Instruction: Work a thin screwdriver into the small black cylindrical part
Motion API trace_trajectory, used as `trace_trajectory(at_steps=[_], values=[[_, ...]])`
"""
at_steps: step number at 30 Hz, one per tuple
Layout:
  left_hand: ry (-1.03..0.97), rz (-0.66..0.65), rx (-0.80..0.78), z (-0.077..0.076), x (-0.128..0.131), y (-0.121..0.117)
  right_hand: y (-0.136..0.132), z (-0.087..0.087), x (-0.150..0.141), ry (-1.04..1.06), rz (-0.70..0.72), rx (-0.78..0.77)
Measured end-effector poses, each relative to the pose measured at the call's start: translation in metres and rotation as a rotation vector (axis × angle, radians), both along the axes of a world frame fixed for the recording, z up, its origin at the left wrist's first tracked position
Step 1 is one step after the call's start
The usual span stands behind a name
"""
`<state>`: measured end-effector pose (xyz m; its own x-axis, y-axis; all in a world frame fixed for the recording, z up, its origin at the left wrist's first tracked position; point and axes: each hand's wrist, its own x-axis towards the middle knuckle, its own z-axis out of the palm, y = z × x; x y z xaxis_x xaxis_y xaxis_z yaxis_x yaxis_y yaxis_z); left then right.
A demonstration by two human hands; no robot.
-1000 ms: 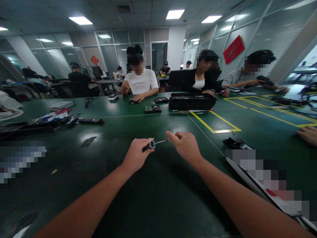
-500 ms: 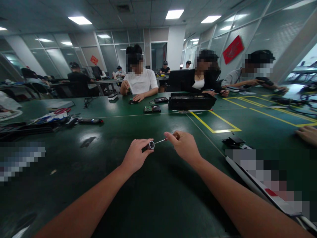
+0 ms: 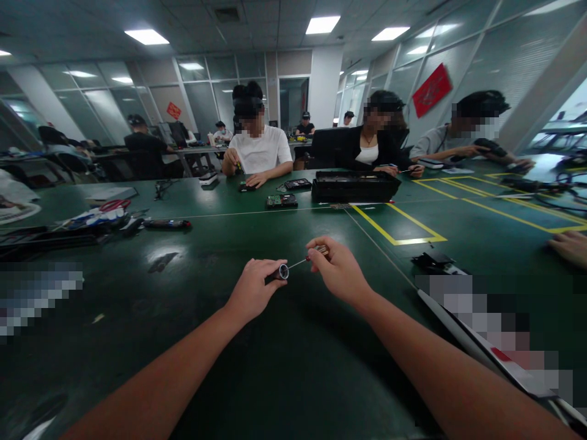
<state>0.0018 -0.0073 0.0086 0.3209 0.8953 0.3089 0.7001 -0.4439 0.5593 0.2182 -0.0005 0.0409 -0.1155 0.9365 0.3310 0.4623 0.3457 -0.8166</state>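
Between the fingers and thumb of my left hand (image 3: 254, 287) is a small dark cylinder (image 3: 284, 272) with a silver ring round its open end. That end faces me, and its inside is too small to make out. My right hand (image 3: 339, 269) is closed on the reddish-brown handle of a screwdriver (image 3: 299, 263). Its thin metal shaft points left and its tip meets the rim of the cylinder; whether it touches a screw I cannot tell. Both hands are held above the green table (image 3: 275, 366).
Scissors (image 3: 114, 205) and other tools lie at the left, near a dark pen-shaped tool (image 3: 167, 224). Ahead are a circuit board (image 3: 281, 200) and a long black housing (image 3: 355, 187). Co-workers sit opposite. A white panel (image 3: 486, 348) lies at right, near another person's hand (image 3: 568, 247).
My right hand's thumb and fingers have shifted on the screwdriver handle, showing more of it. The cylinder has moved slightly right and down in my left hand.
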Motion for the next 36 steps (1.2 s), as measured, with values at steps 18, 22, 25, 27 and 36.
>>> trace_trajectory(at_steps=[18, 22, 25, 27, 36], values=[[0.017, -0.008, -0.014, 0.002, 0.004, -0.003, 0.000, -0.009, -0.004, 0.141, -0.074, 0.028], [0.018, -0.024, -0.027, 0.002, 0.004, -0.003, -0.003, -0.009, -0.007, 0.121, -0.081, 0.047], [0.026, -0.035, -0.030, 0.001, 0.004, -0.003, -0.007, -0.004, -0.008, 0.046, -0.098, 0.104], [0.023, -0.021, -0.023, 0.001, 0.003, -0.003, -0.009, -0.001, -0.008, 0.022, -0.101, 0.106], [0.017, -0.010, 0.028, 0.004, 0.002, -0.004, 0.001, -0.011, -0.012, 0.338, -0.055, 0.084]])
